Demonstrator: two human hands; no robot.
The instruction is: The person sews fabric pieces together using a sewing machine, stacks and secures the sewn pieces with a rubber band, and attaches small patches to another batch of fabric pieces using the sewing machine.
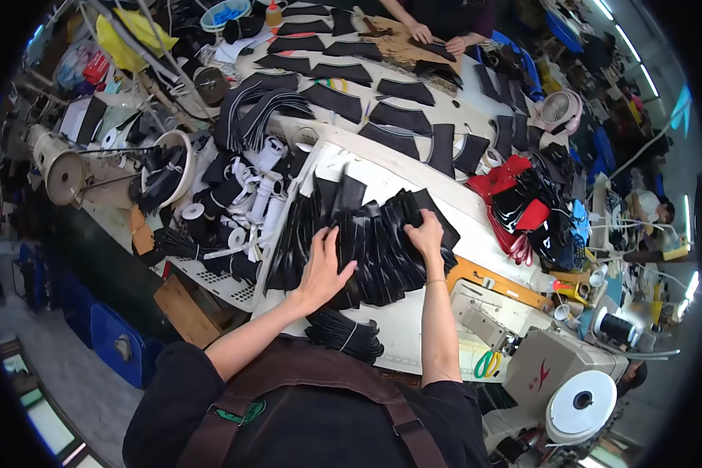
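Observation:
A fanned pile of glossy black strip-like pieces [374, 253], leather or synthetic by the look, covers the white tabletop in front of me. My left hand [320, 273] lies over the left-middle of this pile, fingers stretched and thumb apart. At the pile's right side, my right hand [426, 234] has its thumb and bent fingers closed on the edge of the black pieces. Part of that grip is hidden beneath the fingers. A bundle of thin black strips [345, 335] sits at the table's near edge, close to my body.
A sewing machine [558, 366] with a white thread cone [583, 402] stands at right. Red and black pieces [515, 199] lie beyond it. White rolls [264, 199] crowd the left. Across the table, a co-worker's hands [437, 39] are over a board [402, 43] near rows of dark cut pieces [398, 117].

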